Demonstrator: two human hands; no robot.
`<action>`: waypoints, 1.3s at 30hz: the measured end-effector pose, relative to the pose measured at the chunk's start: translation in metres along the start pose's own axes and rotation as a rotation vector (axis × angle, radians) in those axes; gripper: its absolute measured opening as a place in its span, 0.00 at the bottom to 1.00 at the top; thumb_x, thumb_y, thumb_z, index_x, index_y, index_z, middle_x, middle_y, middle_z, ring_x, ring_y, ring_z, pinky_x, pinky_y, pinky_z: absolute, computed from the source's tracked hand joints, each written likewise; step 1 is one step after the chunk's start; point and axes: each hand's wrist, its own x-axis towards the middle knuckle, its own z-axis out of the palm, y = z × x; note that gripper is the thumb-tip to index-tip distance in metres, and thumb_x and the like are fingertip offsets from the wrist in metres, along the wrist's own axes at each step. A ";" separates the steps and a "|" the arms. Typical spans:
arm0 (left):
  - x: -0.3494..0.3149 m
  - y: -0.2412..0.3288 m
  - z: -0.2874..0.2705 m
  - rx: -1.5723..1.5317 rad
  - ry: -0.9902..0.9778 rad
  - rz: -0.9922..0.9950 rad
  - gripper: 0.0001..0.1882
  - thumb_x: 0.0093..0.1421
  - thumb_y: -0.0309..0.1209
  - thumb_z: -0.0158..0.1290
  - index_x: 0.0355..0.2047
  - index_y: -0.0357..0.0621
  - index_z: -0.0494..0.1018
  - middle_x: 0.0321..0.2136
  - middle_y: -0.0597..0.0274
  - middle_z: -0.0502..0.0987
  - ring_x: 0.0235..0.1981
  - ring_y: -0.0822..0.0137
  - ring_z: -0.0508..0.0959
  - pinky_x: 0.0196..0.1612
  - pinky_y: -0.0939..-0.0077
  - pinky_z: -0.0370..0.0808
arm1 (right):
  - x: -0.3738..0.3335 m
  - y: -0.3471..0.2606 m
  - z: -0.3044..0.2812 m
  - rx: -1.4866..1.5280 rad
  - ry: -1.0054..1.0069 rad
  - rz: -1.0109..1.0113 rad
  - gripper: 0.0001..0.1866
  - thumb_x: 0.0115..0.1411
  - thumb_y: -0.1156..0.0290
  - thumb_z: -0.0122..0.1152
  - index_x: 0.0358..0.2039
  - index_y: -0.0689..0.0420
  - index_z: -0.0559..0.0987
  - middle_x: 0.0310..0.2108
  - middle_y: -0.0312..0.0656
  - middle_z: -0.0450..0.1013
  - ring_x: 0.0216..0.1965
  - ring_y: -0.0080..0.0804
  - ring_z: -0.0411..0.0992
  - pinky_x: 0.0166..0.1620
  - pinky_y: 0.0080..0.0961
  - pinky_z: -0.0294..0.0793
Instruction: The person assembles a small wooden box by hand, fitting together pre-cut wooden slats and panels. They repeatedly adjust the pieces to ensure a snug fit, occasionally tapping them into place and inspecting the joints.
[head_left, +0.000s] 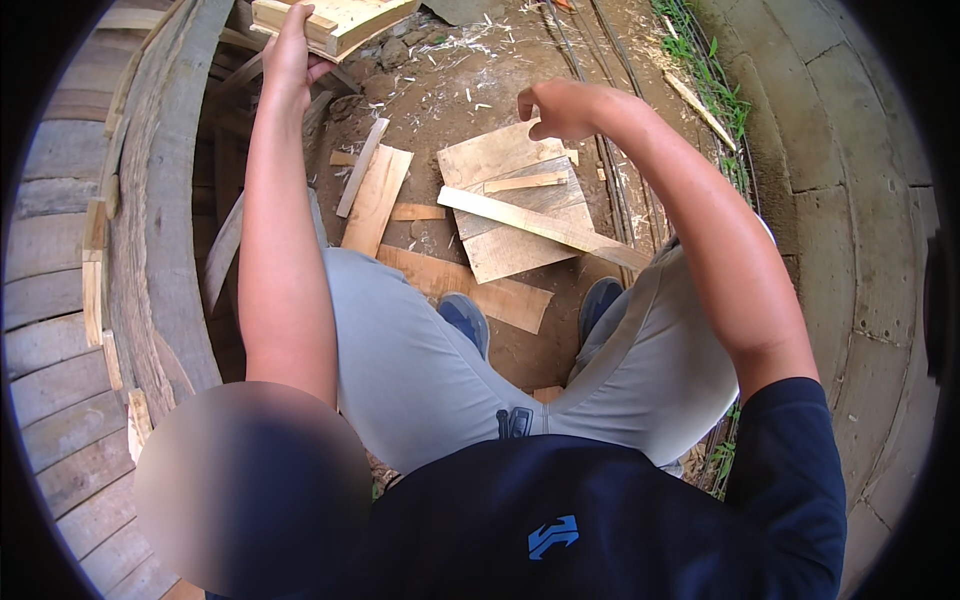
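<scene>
At the top left, my left hand [288,55] grips the near corner of a shallow wooden box [352,30] made of pale boards. The box runs out of view at the top edge. My right hand [562,108] hangs in the air with its fingers loosely curled and a gap between thumb and forefinger; nothing shows in it. Below it lies a square wooden panel [490,245] on the ground. A long wooden strip [540,228] crosses the panel slantwise, and a short strip [525,182] rests on it too.
Several loose boards [376,200] lie left of the panel, and another board [510,302] reaches toward my shoes. Wood shavings [470,60] litter the dirt. A weathered beam [160,220] and slatted planks [60,300] stand at left; a paved strip [850,300] runs along the right.
</scene>
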 end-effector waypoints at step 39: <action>-0.067 0.012 0.076 0.028 -0.448 -0.097 0.36 0.65 0.56 0.42 0.60 0.37 0.67 0.50 0.49 0.78 0.49 0.62 0.81 0.50 0.62 0.78 | -0.013 -0.012 -0.038 1.274 0.306 0.197 0.35 0.68 0.42 0.51 0.61 0.62 0.69 0.44 0.43 0.73 0.37 0.27 0.74 0.42 0.26 0.78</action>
